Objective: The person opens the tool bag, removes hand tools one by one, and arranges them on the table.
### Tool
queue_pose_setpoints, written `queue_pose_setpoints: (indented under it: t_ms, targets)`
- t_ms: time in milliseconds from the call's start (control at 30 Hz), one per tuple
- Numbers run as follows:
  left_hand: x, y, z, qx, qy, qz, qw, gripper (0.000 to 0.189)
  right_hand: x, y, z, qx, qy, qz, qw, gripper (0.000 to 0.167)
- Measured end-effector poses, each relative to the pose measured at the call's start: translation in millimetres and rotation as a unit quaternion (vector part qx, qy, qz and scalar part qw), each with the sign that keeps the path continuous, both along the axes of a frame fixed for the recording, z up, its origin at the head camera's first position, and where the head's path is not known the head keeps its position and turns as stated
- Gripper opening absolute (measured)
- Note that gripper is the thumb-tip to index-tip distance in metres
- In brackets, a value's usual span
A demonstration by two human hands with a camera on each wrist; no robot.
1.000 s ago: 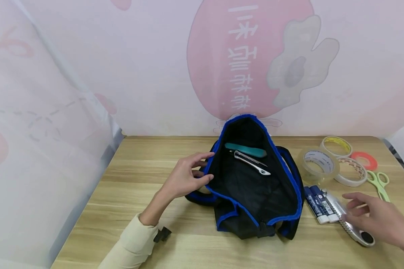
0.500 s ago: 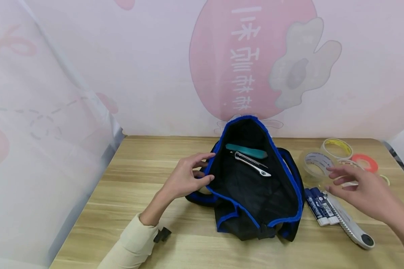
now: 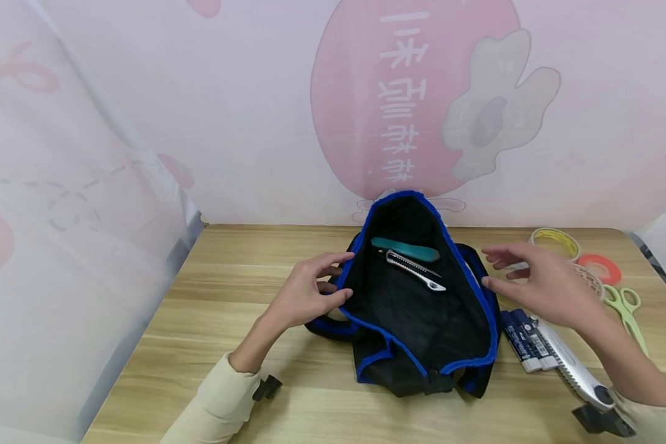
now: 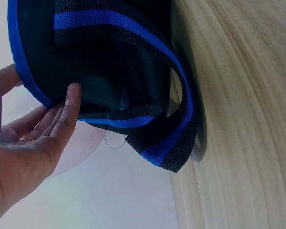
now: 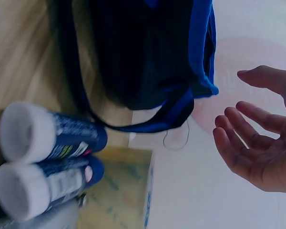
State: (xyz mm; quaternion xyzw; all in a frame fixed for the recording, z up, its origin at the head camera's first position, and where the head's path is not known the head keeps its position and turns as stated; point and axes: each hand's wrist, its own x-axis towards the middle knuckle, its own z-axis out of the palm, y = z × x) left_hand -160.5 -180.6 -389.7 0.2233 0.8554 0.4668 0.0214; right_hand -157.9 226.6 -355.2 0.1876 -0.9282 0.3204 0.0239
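A black fabric bag with blue trim stands wide at the mouth on the wooden table. Inside it lie a teal-handled cutter and a silver utility knife. My left hand holds the bag's left rim, fingers curved at the blue edge. My right hand hovers beside the right strap, fingers relaxed, with nothing in it; in the right wrist view a gap separates the hand from the bag. Beneath it, a wide clear tape roll is mostly hidden in the head view; the right wrist view shows this roll.
Two navy glue sticks and a large silver utility knife lie right of the bag. Behind them are a yellow-cored tape roll, a red roll and green scissors. A printed cloth rises behind the table.
My right hand has moved from over the silver utility knife, leftward and away from me across the tape rolls, to the bag's right side. My left hand stays at the rim.
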Motion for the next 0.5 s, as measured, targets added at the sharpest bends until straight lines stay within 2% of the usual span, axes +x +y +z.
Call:
queue_pose_setpoints:
  t_ms: [167, 367, 500]
  targets:
    - [0.0, 0.2, 0.3, -0.003, 0.003, 0.001, 1.0000, 0.061, -8.8, -18, 10.0, -0.006, -0.005, 0.017, 0.9998, 0.047]
    - [-0.6, -0.2, -0.5, -0.002, 0.003, 0.003, 1.0000, 0.062, -17.4, -37, 16.4, -0.017, 0.029, 0.052, 0.9981, 0.049]
    - [-0.9, -0.1, -1.3, -0.001, 0.003, 0.001, 1.0000, 0.061, -21.9, -49, 16.5, -0.019, 0.018, 0.065, 0.9975, 0.052]
